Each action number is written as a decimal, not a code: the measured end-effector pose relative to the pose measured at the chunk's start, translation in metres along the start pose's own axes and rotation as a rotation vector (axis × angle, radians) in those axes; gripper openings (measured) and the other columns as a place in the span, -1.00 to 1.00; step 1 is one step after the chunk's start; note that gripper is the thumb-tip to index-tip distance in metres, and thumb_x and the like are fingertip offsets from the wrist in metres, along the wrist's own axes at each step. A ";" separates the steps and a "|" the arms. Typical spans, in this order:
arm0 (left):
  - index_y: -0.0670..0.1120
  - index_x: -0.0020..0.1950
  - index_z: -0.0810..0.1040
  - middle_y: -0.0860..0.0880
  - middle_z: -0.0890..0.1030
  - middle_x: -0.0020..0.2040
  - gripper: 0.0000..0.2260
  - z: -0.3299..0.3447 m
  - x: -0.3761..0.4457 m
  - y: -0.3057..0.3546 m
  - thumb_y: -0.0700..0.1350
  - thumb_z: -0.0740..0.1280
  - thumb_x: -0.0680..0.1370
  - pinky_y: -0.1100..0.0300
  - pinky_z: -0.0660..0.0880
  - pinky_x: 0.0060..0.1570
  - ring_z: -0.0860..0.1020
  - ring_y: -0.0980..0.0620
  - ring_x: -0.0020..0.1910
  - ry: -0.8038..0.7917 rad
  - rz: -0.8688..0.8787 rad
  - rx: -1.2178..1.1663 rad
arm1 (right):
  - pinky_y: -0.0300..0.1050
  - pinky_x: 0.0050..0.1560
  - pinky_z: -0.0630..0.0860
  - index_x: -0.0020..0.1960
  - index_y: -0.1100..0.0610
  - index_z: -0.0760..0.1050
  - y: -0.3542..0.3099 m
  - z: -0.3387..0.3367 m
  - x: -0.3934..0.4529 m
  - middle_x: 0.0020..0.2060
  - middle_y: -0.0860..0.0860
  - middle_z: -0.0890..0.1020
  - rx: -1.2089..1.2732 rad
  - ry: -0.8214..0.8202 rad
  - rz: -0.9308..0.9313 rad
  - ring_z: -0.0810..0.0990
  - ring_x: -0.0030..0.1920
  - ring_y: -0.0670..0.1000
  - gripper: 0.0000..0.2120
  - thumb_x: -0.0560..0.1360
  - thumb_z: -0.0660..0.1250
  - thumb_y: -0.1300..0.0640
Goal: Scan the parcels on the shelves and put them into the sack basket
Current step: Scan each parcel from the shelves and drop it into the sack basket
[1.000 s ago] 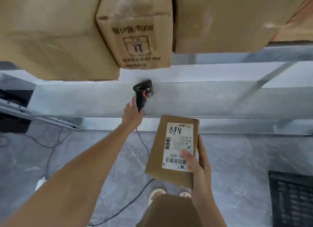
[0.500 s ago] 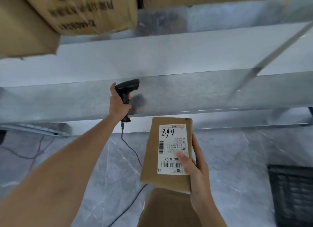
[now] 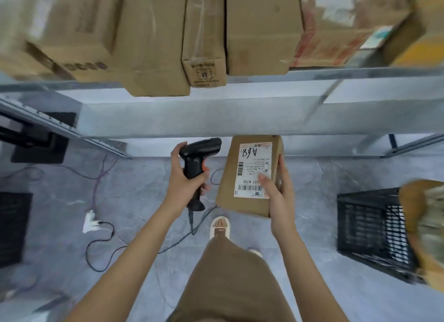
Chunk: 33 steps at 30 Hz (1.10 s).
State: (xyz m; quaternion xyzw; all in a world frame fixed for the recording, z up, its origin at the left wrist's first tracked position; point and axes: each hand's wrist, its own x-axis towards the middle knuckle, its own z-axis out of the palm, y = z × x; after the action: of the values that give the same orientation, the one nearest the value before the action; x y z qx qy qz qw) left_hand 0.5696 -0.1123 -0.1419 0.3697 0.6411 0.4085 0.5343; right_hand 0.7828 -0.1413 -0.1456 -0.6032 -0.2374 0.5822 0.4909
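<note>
My right hand (image 3: pixel 278 192) holds a flat brown cardboard parcel (image 3: pixel 228 185) by its right edge, thumb on the white label marked "A68", label facing up. My left hand (image 3: pixel 185 180) grips the handle of a black barcode scanner (image 3: pixel 197 158) with an orange trigger, just left of the parcel, its head pointing right toward the label. The scanner's cable hangs down to the floor. A black mesh basket (image 3: pixel 367 233) stands on the floor at the right, with a brown sack edge (image 3: pixel 422 230) blurred beside it.
A metal shelf (image 3: pixel 240 115) runs across in front of me, with several cardboard boxes (image 3: pixel 262 33) on the level above. Cables and a white plug (image 3: pixel 90 222) lie on the grey floor at the left. A dark crate (image 3: pixel 12 228) sits at the left edge. My feet are below.
My left hand took the scanner off the shelf and brought it down beside the parcel. The view tilted, showing the boxes above and the basket at the right.
</note>
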 end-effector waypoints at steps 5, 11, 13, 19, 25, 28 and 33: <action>0.38 0.33 0.27 0.08 0.68 -0.08 -0.33 -0.001 -0.083 0.046 -0.31 0.43 0.56 0.14 0.56 -0.43 0.59 -0.06 -0.45 -0.021 0.260 0.112 | 0.20 0.36 0.47 0.57 -0.13 0.23 -0.045 -0.032 -0.039 0.51 0.01 0.35 -0.123 -0.091 -0.116 0.43 0.45 0.08 -0.35 0.57 0.39 0.15; 0.37 0.47 0.22 0.25 0.62 0.05 -0.36 0.000 -0.151 0.080 -0.13 0.43 0.57 0.26 0.58 -0.25 0.66 0.08 -0.23 -0.105 0.494 0.398 | 0.19 0.34 0.49 0.55 -0.14 0.24 -0.105 -0.090 -0.073 0.49 -0.04 0.37 -0.336 -0.207 -0.216 0.45 0.41 0.04 -0.37 0.57 0.39 0.15; 0.44 0.46 0.19 0.45 0.52 0.18 -0.41 0.004 -0.173 0.084 0.04 0.40 0.56 0.44 0.51 -0.04 0.61 0.30 0.02 -0.146 0.579 0.510 | 0.19 0.37 0.45 0.55 -0.15 0.24 -0.119 -0.102 -0.080 0.49 -0.05 0.36 -0.367 -0.226 -0.231 0.43 0.43 0.04 -0.36 0.56 0.39 0.15; 0.54 0.43 0.10 0.64 0.38 0.19 -0.42 0.015 -0.205 0.078 0.17 0.32 0.54 0.54 0.40 -0.01 0.50 0.33 0.09 -0.183 0.669 0.691 | 0.21 0.39 0.43 0.53 -0.20 0.26 -0.146 -0.123 -0.092 0.49 -0.02 0.38 -0.479 -0.292 -0.263 0.46 0.41 0.07 -0.35 0.54 0.41 0.13; 0.50 0.46 0.11 0.62 0.38 0.21 -0.44 0.018 -0.203 0.086 0.20 0.28 0.53 0.57 0.40 0.01 0.49 0.43 0.08 -0.203 0.745 0.696 | 0.18 0.41 0.41 0.55 -0.08 0.29 -0.156 -0.119 -0.100 0.48 -0.03 0.41 -0.514 -0.336 -0.281 0.44 0.43 0.04 -0.35 0.53 0.42 0.17; 0.51 0.45 0.10 0.63 0.37 0.22 -0.42 0.020 -0.198 0.089 0.18 0.30 0.54 0.50 0.44 0.02 0.50 0.32 0.10 -0.212 0.764 0.716 | 0.17 0.42 0.40 0.54 -0.12 0.30 -0.157 -0.116 -0.101 0.48 -0.03 0.40 -0.524 -0.347 -0.267 0.43 0.44 0.04 -0.35 0.53 0.43 0.15; 0.52 0.45 0.10 0.60 0.43 0.18 -0.27 0.020 -0.182 0.088 -0.06 0.43 0.56 0.27 0.50 0.03 0.57 0.22 0.08 -0.225 0.758 0.749 | 0.19 0.33 0.49 0.53 -0.20 0.27 -0.156 -0.111 -0.100 0.46 -0.03 0.39 -0.573 -0.346 -0.259 0.51 0.35 0.07 -0.36 0.54 0.42 0.10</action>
State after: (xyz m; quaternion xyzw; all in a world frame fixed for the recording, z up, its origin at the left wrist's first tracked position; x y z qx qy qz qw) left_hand 0.6206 -0.2408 0.0064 0.7814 0.5036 0.2739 0.2465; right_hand 0.9097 -0.1988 0.0187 -0.5736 -0.5452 0.5184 0.3239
